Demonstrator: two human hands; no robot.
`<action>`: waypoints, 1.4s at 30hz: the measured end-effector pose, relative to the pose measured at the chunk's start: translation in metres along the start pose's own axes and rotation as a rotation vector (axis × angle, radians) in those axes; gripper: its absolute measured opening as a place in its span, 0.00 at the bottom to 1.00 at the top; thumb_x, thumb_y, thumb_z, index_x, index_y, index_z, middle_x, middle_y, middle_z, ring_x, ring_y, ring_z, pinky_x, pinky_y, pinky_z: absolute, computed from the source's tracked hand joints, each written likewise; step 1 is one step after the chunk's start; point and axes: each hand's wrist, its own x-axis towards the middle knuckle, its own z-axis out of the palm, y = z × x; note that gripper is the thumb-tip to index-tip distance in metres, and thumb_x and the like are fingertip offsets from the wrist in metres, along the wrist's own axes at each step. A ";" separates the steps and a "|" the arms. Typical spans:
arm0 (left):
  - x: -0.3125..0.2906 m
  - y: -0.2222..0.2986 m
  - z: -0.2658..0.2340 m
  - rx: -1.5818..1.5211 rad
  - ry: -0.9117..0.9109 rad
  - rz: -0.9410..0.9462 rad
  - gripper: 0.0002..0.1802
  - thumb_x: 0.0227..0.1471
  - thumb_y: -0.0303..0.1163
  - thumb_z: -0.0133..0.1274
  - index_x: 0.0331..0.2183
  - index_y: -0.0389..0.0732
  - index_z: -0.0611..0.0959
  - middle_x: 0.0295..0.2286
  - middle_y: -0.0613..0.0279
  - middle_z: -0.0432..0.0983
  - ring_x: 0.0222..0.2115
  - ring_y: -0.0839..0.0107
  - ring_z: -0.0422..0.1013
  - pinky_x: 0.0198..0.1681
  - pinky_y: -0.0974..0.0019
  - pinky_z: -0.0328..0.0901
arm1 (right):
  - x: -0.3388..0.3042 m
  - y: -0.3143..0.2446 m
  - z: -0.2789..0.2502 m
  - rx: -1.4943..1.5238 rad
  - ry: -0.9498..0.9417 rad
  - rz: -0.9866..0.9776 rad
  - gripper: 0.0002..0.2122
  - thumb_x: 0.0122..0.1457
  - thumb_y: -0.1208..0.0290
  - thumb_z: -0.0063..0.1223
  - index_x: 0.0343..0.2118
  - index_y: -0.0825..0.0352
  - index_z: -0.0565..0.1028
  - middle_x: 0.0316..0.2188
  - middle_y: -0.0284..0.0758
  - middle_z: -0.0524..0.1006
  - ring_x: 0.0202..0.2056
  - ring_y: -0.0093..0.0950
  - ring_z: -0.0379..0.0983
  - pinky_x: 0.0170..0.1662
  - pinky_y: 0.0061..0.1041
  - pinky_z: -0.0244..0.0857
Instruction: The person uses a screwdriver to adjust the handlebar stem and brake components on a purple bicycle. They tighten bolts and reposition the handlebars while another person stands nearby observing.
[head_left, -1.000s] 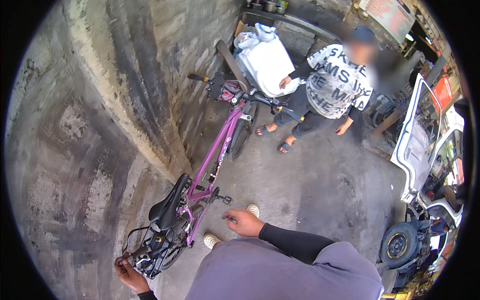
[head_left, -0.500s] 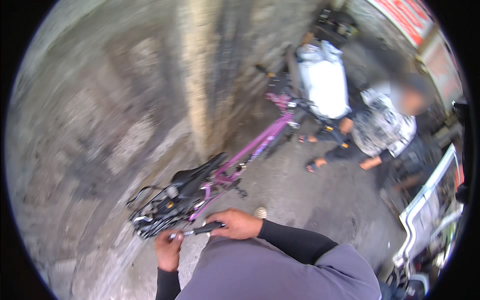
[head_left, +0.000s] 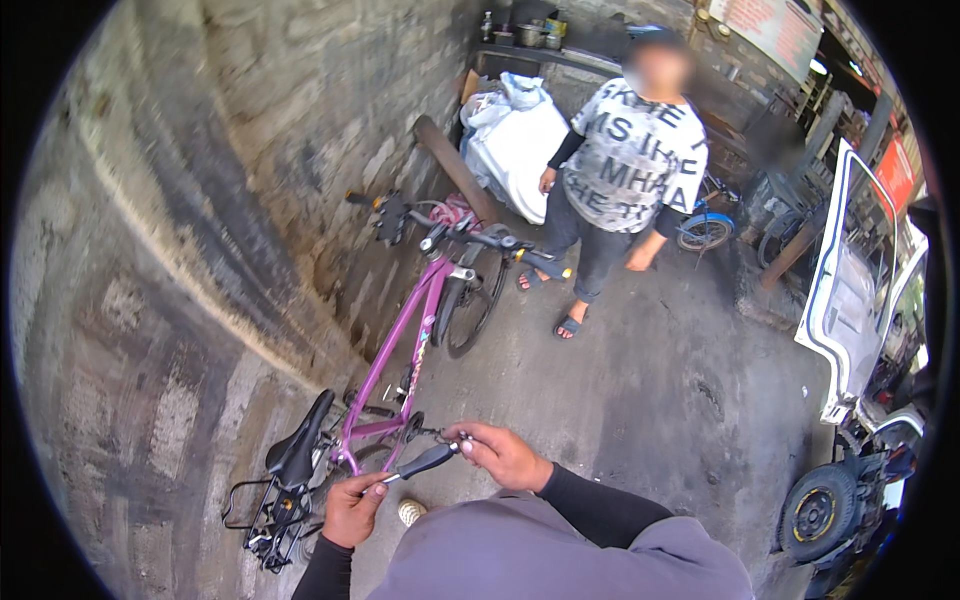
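Observation:
In front of my waist I hold a screwdriver-like tool (head_left: 427,460) with a thick dark handle and a short metal shaft. My left hand (head_left: 353,508) pinches the shaft end between thumb and fingers. At the handle's other end, my right hand (head_left: 508,460) is closed with its fingertips on it. Just beyond both hands stands a purple bicycle (head_left: 376,365), upright near the wall, its handlebar pointing away from me. Its black saddle (head_left: 300,440) and rear rack (head_left: 268,520) are to the left of my left hand.
A person (head_left: 635,165) in a printed white shirt and sandals stands beyond the front wheel. A rough block wall (head_left: 290,130) runs along the left. White bags (head_left: 515,140) lie at the back. At right are a white vehicle door frame (head_left: 830,300) and a tyred wheel (head_left: 818,510).
My view has swung, so the bicycle appears more upright and further left. The other person now stands straighter. The tool stays between my two hands.

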 end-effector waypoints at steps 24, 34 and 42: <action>0.255 0.048 0.296 -0.183 -0.699 -0.326 0.21 0.72 0.41 0.57 0.53 0.34 0.87 0.29 0.70 0.77 0.30 0.79 0.69 0.34 0.70 0.66 | -0.121 0.021 -0.318 -0.207 0.393 -0.201 0.15 0.74 0.79 0.51 0.60 0.73 0.77 0.50 0.41 0.75 0.41 0.29 0.82 0.48 0.27 0.78; 0.367 0.096 0.335 -0.007 -0.585 0.108 0.17 0.71 0.37 0.57 0.51 0.35 0.88 0.33 0.62 0.86 0.37 0.76 0.79 0.44 0.66 0.73 | -0.043 -0.003 -0.400 0.412 0.400 0.043 0.21 0.77 0.71 0.48 0.68 0.72 0.67 0.59 0.49 0.77 0.43 0.32 0.85 0.47 0.30 0.82; 0.392 0.109 0.362 -0.294 -0.102 -0.053 0.18 0.71 0.36 0.58 0.54 0.33 0.85 0.37 0.61 0.85 0.40 0.75 0.79 0.46 0.66 0.73 | 0.065 -0.046 -0.485 0.117 0.104 0.122 0.11 0.70 0.83 0.56 0.52 0.72 0.70 0.54 0.46 0.82 0.38 0.23 0.82 0.42 0.26 0.80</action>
